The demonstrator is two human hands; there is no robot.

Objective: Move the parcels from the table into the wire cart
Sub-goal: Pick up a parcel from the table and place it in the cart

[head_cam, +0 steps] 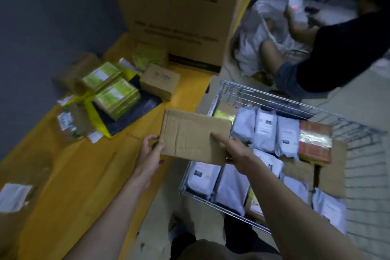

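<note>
We've got a flat cardboard parcel (195, 137) held w/ both hands: left hand (150, 152) grips its left edge, fingers curled round; right hand (233, 150) clamps the right edge, thumb on top. Parcel is off the yellow table (84, 171), between it & the wire cart (263, 95). Just beyond our right hand, grey mailers (264, 131) lie in the cart. More parcels (116, 97) past our left hand.

From my feed I see a dim room: a grey-blue wall (42, 27) on the left behind the yellow desk (69, 175), a pale tiled floor (367, 175) on the right, and another person (337, 53) crouched at the far side.
</note>
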